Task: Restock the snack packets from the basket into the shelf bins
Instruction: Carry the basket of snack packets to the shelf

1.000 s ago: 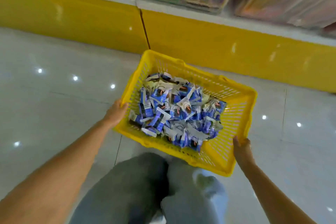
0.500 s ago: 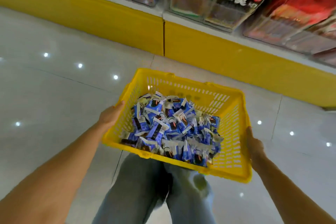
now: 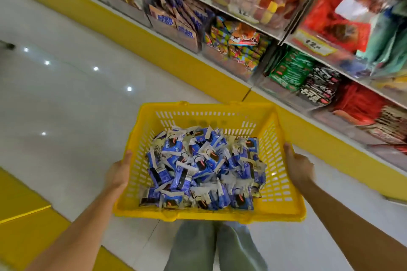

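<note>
Left hand [image 3: 117, 174] and right hand [image 3: 298, 166] grip basket [image 3: 209, 109] sides; snack packets [image 3: 204, 171] inside

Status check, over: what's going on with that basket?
Left hand and right hand grip yellow basket sides. Blue snack packets piled inside. Shelf bins ahead, nothing between.

Single head-worn wide-angle view, forward and down, close above the basket [image 3: 220, 214], shelf bins [image 3: 242, 50] beyond

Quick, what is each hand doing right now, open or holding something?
Left hand: closed, gripping the left rim of the yellow basket.
Right hand: closed, gripping the basket's right rim.
</note>
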Demonstrator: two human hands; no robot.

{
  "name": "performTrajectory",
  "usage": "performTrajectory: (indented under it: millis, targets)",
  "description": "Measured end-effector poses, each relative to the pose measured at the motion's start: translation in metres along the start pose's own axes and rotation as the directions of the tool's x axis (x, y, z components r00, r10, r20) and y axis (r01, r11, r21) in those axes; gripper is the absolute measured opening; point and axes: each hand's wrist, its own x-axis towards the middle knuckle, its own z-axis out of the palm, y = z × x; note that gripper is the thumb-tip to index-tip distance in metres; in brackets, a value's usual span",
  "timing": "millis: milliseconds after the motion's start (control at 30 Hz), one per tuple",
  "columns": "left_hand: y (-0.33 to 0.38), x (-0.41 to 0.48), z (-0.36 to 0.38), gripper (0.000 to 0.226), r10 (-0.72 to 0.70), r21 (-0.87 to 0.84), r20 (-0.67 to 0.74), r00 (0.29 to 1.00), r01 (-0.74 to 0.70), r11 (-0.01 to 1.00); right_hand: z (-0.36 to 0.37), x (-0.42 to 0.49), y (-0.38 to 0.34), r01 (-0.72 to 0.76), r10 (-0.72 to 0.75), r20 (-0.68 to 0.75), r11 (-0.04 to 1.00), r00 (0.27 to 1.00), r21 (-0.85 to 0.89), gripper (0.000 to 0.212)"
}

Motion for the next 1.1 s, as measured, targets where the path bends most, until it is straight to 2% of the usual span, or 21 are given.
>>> performTrajectory:
  millis: [167, 233, 333, 533, 667, 767, 1100]
  targets:
    - [0.004, 0.007, -0.085, 0.062, -0.03, -0.235, -0.17, 0.985, -0.011, 0.972, -0.015, -0.026, -0.114, 0.246, -0.244, -0.044, 0.969, 0.969, 0.027, 0.069]
    - [0.008, 0.014, -0.118, 0.06, -0.019, -0.268, -0.254, 0.967, -0.052, 0.962, -0.019, -0.036, -0.161, 0.345, -0.34, -0.077, 0.936, 0.937, 0.066, 0.069]
    - [0.013, 0.027, -0.158, 0.056, -0.092, -0.395, -0.311, 0.946, -0.041, 0.918, -0.024, -0.042, -0.226, 0.461, -0.452, -0.136, 0.886, 0.882, 0.046, 0.062]
    - [0.031, 0.062, -0.215, 0.045, -0.194, -0.556, -0.414, 0.889, -0.079, 0.827, -0.022, -0.032, -0.361, 0.646, -0.64, -0.118, 0.763, 0.759, 0.018, 0.05]
    - [0.038, 0.09, -0.252, 0.044, -0.292, -0.626, -0.419, 0.86, -0.041, 0.779, -0.016, -0.035, -0.454, 0.715, -0.712, -0.082, 0.699, 0.697, -0.001, 0.049]
    - [0.037, 0.114, -0.279, 0.055, -0.319, -0.627, -0.45, 0.834, -0.041, 0.778, -0.001, -0.044, -0.522, 0.753, -0.75, -0.063, 0.658, 0.658, 0.033, 0.052]
    - [-0.019, 0.205, -0.405, 0.056, -0.442, -0.72, -0.417, 0.794, 0.009, 0.694, 0.098, -0.12, -0.717, 0.849, -0.846, 0.093, 0.528, 0.525, 0.017, 0.052]
